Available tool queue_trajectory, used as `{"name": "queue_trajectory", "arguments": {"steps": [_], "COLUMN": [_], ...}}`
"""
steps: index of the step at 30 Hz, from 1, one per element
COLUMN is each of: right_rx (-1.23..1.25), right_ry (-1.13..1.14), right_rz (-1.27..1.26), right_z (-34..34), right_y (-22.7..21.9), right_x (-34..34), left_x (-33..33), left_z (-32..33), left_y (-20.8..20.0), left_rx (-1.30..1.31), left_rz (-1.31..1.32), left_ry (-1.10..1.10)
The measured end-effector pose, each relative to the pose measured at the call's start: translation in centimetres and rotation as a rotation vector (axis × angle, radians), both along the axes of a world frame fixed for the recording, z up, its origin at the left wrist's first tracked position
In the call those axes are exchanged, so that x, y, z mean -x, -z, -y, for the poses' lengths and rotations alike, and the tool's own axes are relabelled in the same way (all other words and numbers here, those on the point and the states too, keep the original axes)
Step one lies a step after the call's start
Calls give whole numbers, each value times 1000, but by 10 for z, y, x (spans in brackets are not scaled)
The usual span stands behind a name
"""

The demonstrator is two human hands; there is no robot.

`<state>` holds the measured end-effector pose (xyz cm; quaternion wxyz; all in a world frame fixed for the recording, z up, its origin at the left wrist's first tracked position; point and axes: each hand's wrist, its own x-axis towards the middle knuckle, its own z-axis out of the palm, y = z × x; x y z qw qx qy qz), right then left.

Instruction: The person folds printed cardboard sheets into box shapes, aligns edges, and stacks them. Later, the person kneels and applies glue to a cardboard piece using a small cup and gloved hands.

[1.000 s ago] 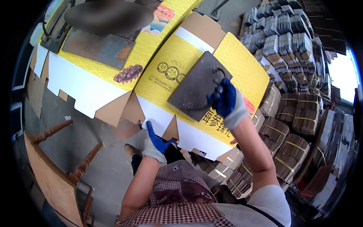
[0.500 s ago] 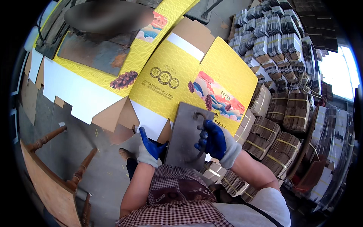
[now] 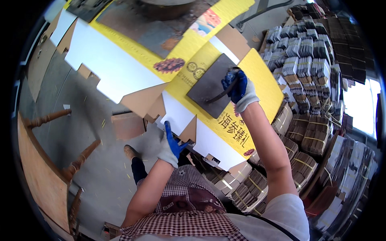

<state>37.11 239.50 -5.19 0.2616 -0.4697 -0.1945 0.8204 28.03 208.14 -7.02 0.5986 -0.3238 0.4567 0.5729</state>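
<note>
A dark flat metal plate (image 3: 205, 78) with a curved handle (image 3: 220, 95) lies over the printed yellow cardboard box blank (image 3: 263, 78). My right hand (image 3: 241, 90), in a blue-coated glove, is closed round the handle. Beside the near white flap (image 3: 179, 110) of the blank is my gloved left hand (image 3: 175, 144), its thumb and fingers spread and holding nothing. Its fingertips are at the flap's edge; whether they touch it I cannot tell. Part of the blank's print is hidden under the plate and my right arm.
At the far left, a rusty metal sheet (image 3: 148, 30) and a dark round object (image 3: 169, 9) rest on more yellow cardboard. A wooden stool (image 3: 44, 160) lies tipped on the floor at left. Strapped cardboard stacks (image 3: 309, 134) and bundled white-edged sheets (image 3: 299, 48) stand at right.
My right hand has carried the plate forward from the near edge onto the middle of the blank. My left hand stays by the near flaps, its fingers still spread. The view has shifted.
</note>
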Motion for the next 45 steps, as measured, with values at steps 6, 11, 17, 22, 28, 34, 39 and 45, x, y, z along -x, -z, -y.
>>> {"name": "queue_trajectory", "arguments": {"steps": [6,11,17,22,28,34,39,45], "right_rx": [37,12,-136,-813,-1102,-512,-440,-266], "right_ry": [70,79,82,102,-913,-1330,-1171,-802], "right_rz": [243,269,336,917,818,788,886,969], "right_z": [33,38,64,138,383,474,470,400], "right_y": [-16,-10,-7,-52,-16,375,588,724], "right_x": [-2,-15,-14,9,31,42,93,103], "left_x": [-5,-7,-10,-8,31,106,210,271], "left_z": [5,6,17,81,260,461,537,435], "left_y": [14,27,38,84,197,384,509,601], "left_rx": [-49,-49,-118,-249,184,558,809,337], "left_rz": [-39,-22,-63,-77,-47,-431,-739,-742], "left_ry": [-13,10,99,205,-53,-14,377,223]}}
